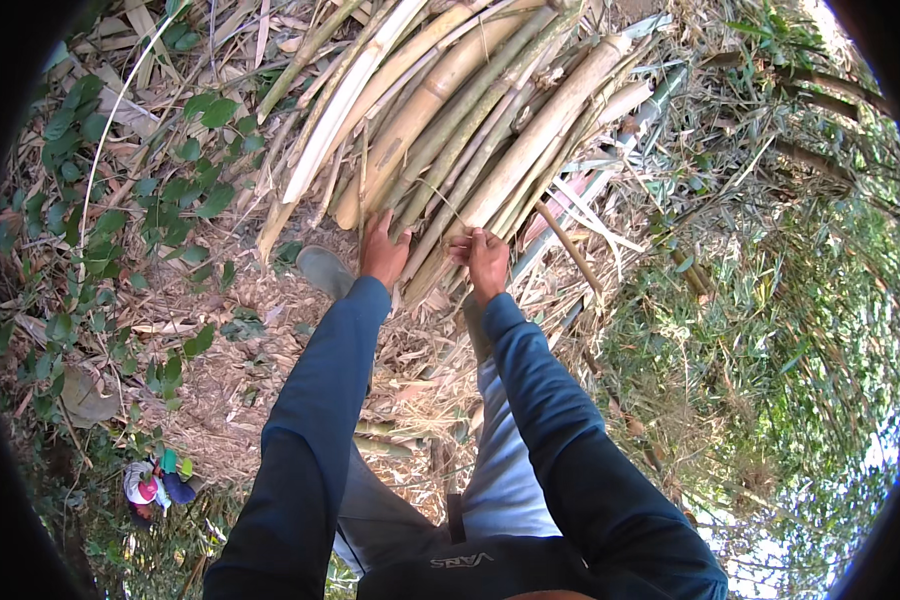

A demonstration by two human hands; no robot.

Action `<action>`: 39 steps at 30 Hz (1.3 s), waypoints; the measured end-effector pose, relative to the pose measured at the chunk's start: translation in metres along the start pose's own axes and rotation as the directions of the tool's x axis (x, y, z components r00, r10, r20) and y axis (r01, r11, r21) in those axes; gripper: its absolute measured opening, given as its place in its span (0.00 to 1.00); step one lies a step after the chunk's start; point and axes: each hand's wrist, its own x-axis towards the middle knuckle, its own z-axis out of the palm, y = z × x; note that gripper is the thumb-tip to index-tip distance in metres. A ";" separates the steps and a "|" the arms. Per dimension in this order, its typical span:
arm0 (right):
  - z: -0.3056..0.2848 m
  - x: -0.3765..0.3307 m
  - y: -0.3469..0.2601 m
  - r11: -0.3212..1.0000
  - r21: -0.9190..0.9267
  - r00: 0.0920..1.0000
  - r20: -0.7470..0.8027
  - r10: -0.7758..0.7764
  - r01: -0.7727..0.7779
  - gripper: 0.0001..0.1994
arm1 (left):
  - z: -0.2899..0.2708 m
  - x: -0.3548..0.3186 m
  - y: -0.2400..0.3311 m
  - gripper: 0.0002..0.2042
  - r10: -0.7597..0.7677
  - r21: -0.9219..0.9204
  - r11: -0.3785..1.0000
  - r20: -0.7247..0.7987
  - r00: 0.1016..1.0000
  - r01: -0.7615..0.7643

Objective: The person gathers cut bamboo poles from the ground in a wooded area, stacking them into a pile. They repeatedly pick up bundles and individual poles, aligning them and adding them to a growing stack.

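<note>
Lengthwise, bamboo bundle (470,110) away from hands (382,250).

— What's underfoot here?
— Bare ground (240,385), covered in dry leaves and pale husk litter.
— And on it?
— A big bundle of bamboo poles (450,120) lies on it, fanning away toward the top. Loose thin stalks (570,245) lie just beside its right edge, and a few short cut pieces (385,440) sit nearer, by the legs.
— Anything else?
— A grey shoe (325,270) stands on the litter near the poles' ends, and a small heap of coloured cloth (155,485) rests at lower left among green leafy plants (170,190)
</note>
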 end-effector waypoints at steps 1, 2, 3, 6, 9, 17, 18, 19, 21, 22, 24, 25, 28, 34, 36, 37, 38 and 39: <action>-0.001 0.006 0.000 0.998 0.064 1.000 -0.004 -0.005 0.005 0.15 | -0.003 0.001 0.000 0.25 0.015 -0.043 0.999 0.003 1.000 -0.015; -0.005 0.016 -0.004 0.999 0.043 0.999 0.016 -0.032 0.032 0.15 | -0.007 0.002 -0.001 0.25 0.030 -0.084 0.996 0.004 1.000 -0.029; -0.009 0.024 -0.008 0.998 0.024 0.998 0.043 -0.052 0.051 0.15 | -0.014 0.000 -0.003 0.24 0.037 -0.120 0.992 0.003 0.999 -0.036; -0.024 0.036 -0.046 0.978 -0.201 0.987 0.155 -0.032 0.063 0.20 | -0.050 -0.015 0.028 0.21 -0.058 -0.330 0.941 0.080 0.995 0.082; -0.031 0.021 -0.108 0.716 -0.678 0.977 0.213 -0.025 0.166 0.29 | -0.092 -0.018 0.048 0.20 0.011 -0.369 0.928 -0.123 0.992 -0.056; -0.020 0.014 -0.165 0.768 -0.554 0.947 0.205 -0.248 0.321 0.26 | -0.170 0.134 0.074 0.48 0.339 0.253 0.933 -0.386 0.858 -0.255; -0.014 0.014 -0.166 0.788 -0.515 0.941 0.223 -0.256 0.337 0.26 | -0.171 0.156 0.081 0.48 0.328 0.174 0.943 -0.376 0.867 -0.282; -0.003 0.013 -0.165 0.818 -0.467 0.939 0.235 -0.252 0.336 0.24 | -0.177 0.175 0.081 0.44 0.292 0.125 0.956 -0.370 0.882 -0.264; 0.028 0.010 -0.167 0.834 -0.435 0.935 0.253 -0.249 0.340 0.20 | -0.187 0.208 0.077 0.38 0.209 0.023 0.976 -0.366 0.907 -0.216; 0.047 0.009 -0.165 0.839 -0.412 0.924 0.291 -0.247 0.354 0.18 | -0.190 0.220 0.071 0.36 0.182 0.049 0.983 -0.324 0.928 -0.175; 0.092 0.011 -0.160 0.852 -0.365 0.892 0.394 -0.223 0.375 0.21 | -0.200 0.241 0.059 0.34 0.133 0.113 0.988 -0.246 0.960 -0.108; 0.115 0.017 -0.157 0.853 -0.359 0.887 0.403 -0.223 0.378 0.23 | -0.200 0.247 0.057 0.32 0.142 0.156 0.982 -0.233 0.962 -0.107; 0.181 0.044 -0.145 0.920 -0.277 0.896 0.420 -0.144 0.278 0.25 | -0.206 0.263 0.045 0.30 0.178 0.301 0.945 -0.158 0.971 -0.124; 0.235 0.066 -0.134 0.956 -0.253 0.927 0.372 -0.044 0.148 0.16 | -0.207 0.254 0.049 0.34 0.116 0.357 0.931 -0.101 0.988 -0.073; 0.228 0.056 -0.134 0.915 -0.317 0.946 0.282 -0.161 0.250 0.13 | -0.214 0.247 0.047 0.31 0.088 0.379 0.920 0.036 0.995 -0.095; 0.224 0.047 -0.134 0.889 -0.351 0.946 0.240 -0.217 0.293 0.13 | -0.217 0.243 0.047 0.30 0.074 0.384 0.919 0.038 0.997 -0.083; 0.219 0.038 -0.133 0.971 0.119 0.948 0.223 -0.228 0.206 0.11 | -0.221 0.240 0.048 0.29 0.063 0.390 0.918 0.042 0.997 -0.074; 0.213 0.020 -0.143 0.963 0.229 0.975 0.133 -0.178 0.144 0.09 | -0.217 0.230 0.051 0.29 0.053 0.393 0.916 0.068 0.996 -0.076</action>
